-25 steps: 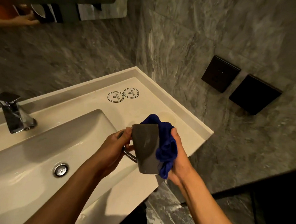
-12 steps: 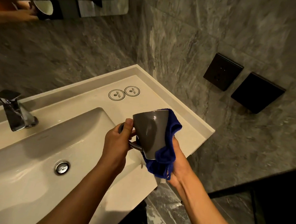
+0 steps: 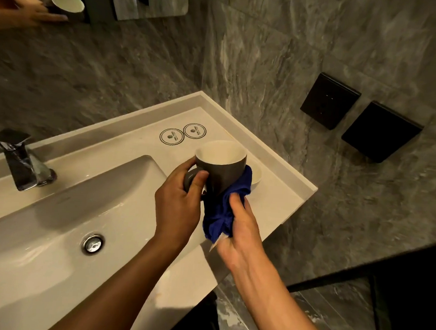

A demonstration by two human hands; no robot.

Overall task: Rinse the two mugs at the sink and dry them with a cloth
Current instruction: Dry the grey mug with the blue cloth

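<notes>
- Grey mug is held above the right ledge of the sink, upright with a slight tilt, white interior facing the camera.
- Left hand grips the mug's handle, fingers curled round it, thumb pressed against the mug wall.
- Right hand clamps a bunched blue cloth against the mug's lower body and base; thumb lies on top of the cloth.
- Change over the last second: the mug was rim-away with its grey side to the camera and the cloth wrapped on its right flank; it has since been rotated mouth-up, and the cloth has slid down to the bottom.
- Reading: the outer wall looks wiped; drying has moved to the base. The interior does not appear to have been wiped yet, though wetness cannot be judged at this light.
- A pale round rim shows just behind the mug and cloth on the ledge; possibly the second mug, mostly hidden, cannot confirm.
- Faucet shows no visible stream; drain is in the basin, well apart from the hands.
- Two round printed coasters lie on the ledge behind the mug.
- Risk: handle grip alone carries the mug's weight; damp glaze could slip.
</notes>
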